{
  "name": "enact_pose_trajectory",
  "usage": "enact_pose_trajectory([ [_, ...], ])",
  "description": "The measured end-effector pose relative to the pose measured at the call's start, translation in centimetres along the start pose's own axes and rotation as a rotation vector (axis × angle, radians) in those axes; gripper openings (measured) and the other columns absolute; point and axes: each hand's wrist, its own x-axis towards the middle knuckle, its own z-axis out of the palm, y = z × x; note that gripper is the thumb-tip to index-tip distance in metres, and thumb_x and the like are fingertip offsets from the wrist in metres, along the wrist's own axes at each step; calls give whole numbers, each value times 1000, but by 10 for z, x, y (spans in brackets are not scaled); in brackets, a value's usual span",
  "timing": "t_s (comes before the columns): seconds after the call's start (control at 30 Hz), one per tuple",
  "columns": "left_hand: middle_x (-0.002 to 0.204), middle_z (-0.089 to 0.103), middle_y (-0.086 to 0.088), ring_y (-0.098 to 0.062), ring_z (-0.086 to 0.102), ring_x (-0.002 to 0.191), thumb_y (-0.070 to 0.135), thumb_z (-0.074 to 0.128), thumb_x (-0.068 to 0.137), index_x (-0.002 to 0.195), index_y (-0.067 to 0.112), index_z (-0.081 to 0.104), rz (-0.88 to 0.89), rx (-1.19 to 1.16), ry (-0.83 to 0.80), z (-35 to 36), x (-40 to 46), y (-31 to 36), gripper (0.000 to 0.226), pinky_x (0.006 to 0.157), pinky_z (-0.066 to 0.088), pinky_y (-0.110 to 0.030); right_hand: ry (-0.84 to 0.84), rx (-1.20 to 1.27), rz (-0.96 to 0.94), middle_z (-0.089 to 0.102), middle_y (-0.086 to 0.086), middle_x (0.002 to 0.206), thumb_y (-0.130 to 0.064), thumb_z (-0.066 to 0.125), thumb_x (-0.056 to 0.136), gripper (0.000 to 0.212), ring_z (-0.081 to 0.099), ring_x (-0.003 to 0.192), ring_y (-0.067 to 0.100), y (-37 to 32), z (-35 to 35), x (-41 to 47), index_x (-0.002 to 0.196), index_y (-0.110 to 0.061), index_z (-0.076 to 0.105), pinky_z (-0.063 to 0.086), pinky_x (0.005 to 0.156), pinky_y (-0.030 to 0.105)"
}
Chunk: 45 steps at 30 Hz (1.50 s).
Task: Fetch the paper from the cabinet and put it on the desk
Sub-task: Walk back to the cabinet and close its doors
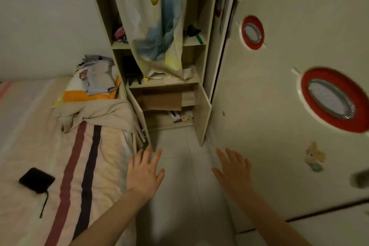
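Head: paper point(159, 77) seemingly beyond empty grips.

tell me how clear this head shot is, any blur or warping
Head view: dim, yellowish light; wide-angle bending tilts the cabinet and bows the wardrobe door; both open, empty hands, left hand and right hand, look slightly soft; a dark blurred shape at the right edge is unidentifiable.

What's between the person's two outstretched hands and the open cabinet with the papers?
Only bare pale tiled floor separates the left hand and right hand from the beige cabinet, in the head view.
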Motion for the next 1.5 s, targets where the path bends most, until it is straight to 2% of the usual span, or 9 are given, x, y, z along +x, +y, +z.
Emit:
enact_pose_trajectory([
  [0.33,136,52,-15,-38,49,123,54,33,81,133,24,47,-103,8,-8,14,163,-49,61,102,34,-55,-119,32,-84,37,5,145,-43,43,91,57,31,134,27,-14,36,203,142,-26,22,25,109,48],
  [0.5,149,35,-14,-38,31,136,45,49,87,141,24,35,-156,-67,-43,25,264,-63,59,112,18,-53,-173,28,-116,50,9,135,-37,54,87,57,44,124,33,-18,56,310,138,-18,36,32,103,51],
  [0.67,151,31,-14,-37,30,137,49,36,90,143,26,29,-208,-80,-35,41,349,-82,58,112,20,-52,-191,70,-51,51,15,136,-29,61,85,59,47,121,38,-21,77,407,137,-14,39,32,101,54],
  [0.73,155,20,-12,-34,19,141,50,30,93,146,27,18,-216,-73,-62,51,377,-93,59,114,10,-50,-227,49,-49,41,13,144,-29,54,89,59,39,129,36,-20,90,440,141,-15,31,27,106,51],
  [0.83,158,3,-9,-30,5,144,52,29,92,147,29,3,-248,-52,-147,70,417,-109,65,114,-2,-46,-200,38,-70,47,17,139,-29,54,89,55,42,126,39,-15,118,481,139,-13,36,34,103,52],
  [0.97,158,9,-12,-33,13,143,53,38,90,147,23,8,-258,-37,-164,108,460,-132,72,115,5,-49,-221,-38,-47,52,17,134,-40,42,88,55,47,122,40,-12,159,515,137,-15,39,39,98,54],
  [1.17,157,4,-6,-30,11,143,57,34,88,147,16,12,-351,-107,-205,160,493,-172,75,115,4,-48,-247,-18,70,41,19,144,-34,52,89,59,38,127,43,0,209,550,141,-17,31,31,102,57],
  [1.33,152,23,-9,-35,30,137,40,61,82,141,9,33,-226,-127,-138,178,497,-174,72,109,23,-53,-211,-56,207,39,26,141,-29,56,87,63,39,120,48,19,228,575,142,-14,29,31,98,60],
  [1.5,151,26,-11,-36,30,135,45,58,80,142,12,30,-90,-164,-96,188,526,-157,75,106,26,-56,-224,-62,314,32,19,149,-31,53,89,63,30,131,42,42,233,585,143,-15,24,26,105,58],
])
